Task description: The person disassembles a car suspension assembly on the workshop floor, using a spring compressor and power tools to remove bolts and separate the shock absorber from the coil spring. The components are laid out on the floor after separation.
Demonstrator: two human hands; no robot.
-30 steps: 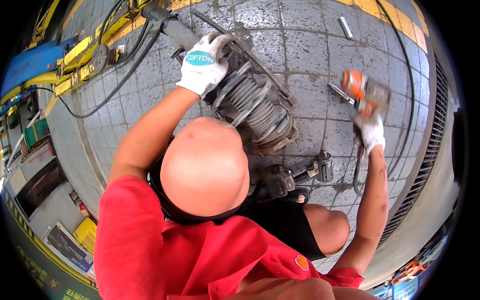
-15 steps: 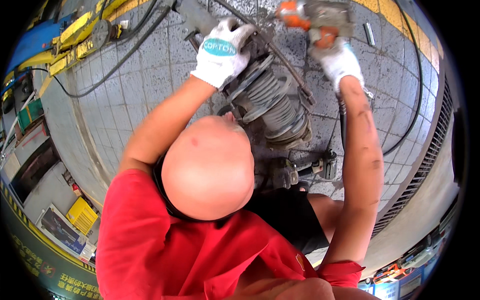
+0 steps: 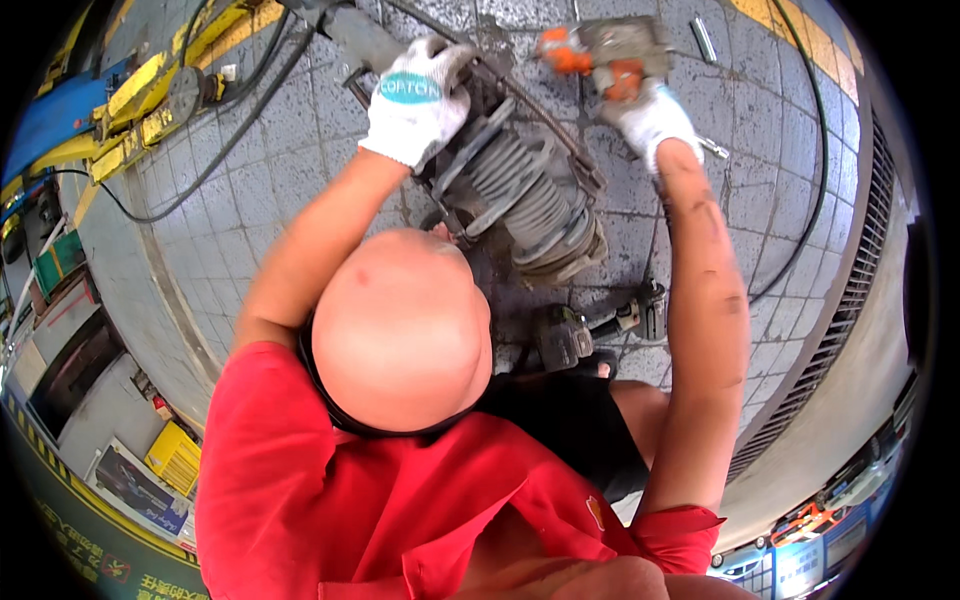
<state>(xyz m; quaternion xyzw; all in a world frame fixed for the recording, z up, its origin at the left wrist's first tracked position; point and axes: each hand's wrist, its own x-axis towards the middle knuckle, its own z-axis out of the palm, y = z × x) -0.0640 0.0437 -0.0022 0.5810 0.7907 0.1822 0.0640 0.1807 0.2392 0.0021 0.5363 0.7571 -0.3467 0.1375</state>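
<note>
On the tiled floor lies a shock absorber strut with a grey coil spring [image 3: 530, 205], its tube [image 3: 360, 35] pointing to the far left. A long threaded rod [image 3: 540, 125] runs along the spring's right side. My left hand [image 3: 415, 105], in a white glove with a teal patch, is closed over the strut just beyond the spring; its fingertips are partly hidden. Right of the spring, my right hand [image 3: 655, 125], gloved too, grips an orange and grey impact wrench [image 3: 620, 60] by its handle. The wrench is held apart from the strut and is slightly blurred.
A dark cordless power tool [image 3: 565, 335] lies near the spring's lower end. Farther right are a silver socket [image 3: 704, 40], a black hose [image 3: 822, 150] and a floor grate [image 3: 850, 270]. Yellow and blue lift arms [image 3: 130, 100] stand at the far left, with a cable beside them.
The whole view has shifted a little, so things sit farther left and higher. Against the floor, my right hand and the impact wrench have come slightly nearer. My left hand keeps its hold.
</note>
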